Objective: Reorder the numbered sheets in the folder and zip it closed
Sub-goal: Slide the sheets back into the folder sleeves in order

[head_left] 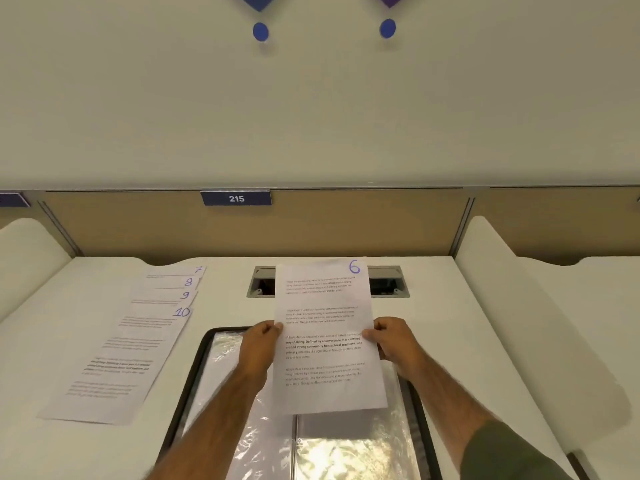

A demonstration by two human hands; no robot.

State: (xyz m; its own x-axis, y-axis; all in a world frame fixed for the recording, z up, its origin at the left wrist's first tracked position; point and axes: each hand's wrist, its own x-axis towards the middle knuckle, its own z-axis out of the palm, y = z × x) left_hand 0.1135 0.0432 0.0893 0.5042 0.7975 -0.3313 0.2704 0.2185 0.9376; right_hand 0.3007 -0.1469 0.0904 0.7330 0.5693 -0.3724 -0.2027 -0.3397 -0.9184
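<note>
At the left of the frame, four fanned sheets numbered 7, 8, 9 and 10 lie on the white bench, with 10 on top and lowest. At lower centre the black-edged folder lies open, its clear sleeves shining. Above it the left grip pinches the left edge of sheet 6, thumb on the printed face. The sheet stands upright between both grips, its top covering the middle of a cable hatch. The right grip pinches the right edge at the same height.
</note>
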